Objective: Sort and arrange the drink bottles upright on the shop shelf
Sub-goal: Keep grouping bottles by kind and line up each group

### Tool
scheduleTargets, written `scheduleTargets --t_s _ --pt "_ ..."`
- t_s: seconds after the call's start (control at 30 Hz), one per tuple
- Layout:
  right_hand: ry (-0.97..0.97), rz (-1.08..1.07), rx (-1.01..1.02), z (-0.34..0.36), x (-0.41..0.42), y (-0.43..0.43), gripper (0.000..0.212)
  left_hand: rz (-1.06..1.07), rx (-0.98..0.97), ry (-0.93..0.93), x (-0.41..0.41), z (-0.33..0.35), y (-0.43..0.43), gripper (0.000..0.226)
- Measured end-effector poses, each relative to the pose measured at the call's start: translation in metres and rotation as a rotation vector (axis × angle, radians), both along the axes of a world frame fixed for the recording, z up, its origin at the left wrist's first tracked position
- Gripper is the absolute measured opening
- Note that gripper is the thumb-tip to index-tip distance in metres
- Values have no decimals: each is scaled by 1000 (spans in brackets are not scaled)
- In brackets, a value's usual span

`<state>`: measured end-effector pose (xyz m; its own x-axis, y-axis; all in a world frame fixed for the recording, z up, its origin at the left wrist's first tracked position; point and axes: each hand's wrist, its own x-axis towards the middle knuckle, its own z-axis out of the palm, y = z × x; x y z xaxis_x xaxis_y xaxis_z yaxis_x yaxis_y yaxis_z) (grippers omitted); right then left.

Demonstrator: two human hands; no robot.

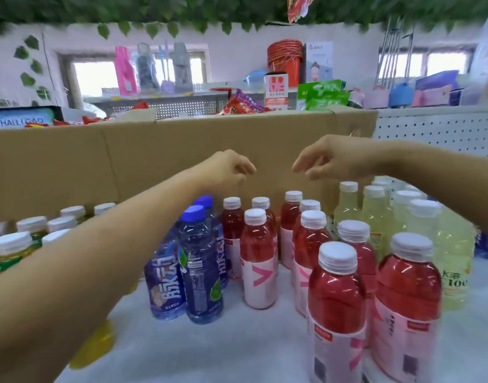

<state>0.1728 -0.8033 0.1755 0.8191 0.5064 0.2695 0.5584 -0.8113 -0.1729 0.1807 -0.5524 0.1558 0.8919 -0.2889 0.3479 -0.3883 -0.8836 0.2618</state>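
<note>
Hovering hands, head view: the left hand (229,170) and right hand (328,163) hang side by side, a gap between them. Both are empty, fingers loosely curled and drooping.
Red bottles (258,258): upright, white-capped, in rows below both hands and nearer the person. The back-row caps sit just under the fingertips.
Blue bottles (200,266): upright and packed together, below the left hand and slightly to its left.
Pale yellow bottles (375,214): upright rows below the right hand and under the right forearm.
Amber bottles (10,247): beneath the left forearm, partly hidden.
Step in hand (judged): lowering onto the back-row red bottles to square them up; which one is meant cannot be told.
Method (judged): take each bottle by the neck under its cap, lift straight up, and set it down flush with its own colour.
Cardboard box (168,153): its wall stands just beyond both hands and limits any reach backward.
Obstruction (judged): the front red bottles stand between the person and the hands, so a low wrist or forearm could topple them.
Shelf surface (237,344): white, with a bare patch below the left forearm.
Beyond the box: packets and red buckets (285,60), well apart from the hands.
</note>
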Motion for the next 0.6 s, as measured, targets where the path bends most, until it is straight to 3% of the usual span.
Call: scheduleTargets --t_s 0.13,0.23,0.43,0.6 --pt "88 -37 -47 -6 47 9 29 77 347 196 33 3 1 43" --pt "178 -46 -135 -19 82 18 34 101 473 258 53 -4 -3 43" --pt "292 -31 -232 -37 127 28 36 131 373 330 74 -14 0 36" --pt "207 -14 -310 -43 140 21 22 131 384 206 82 -28 -3 29"
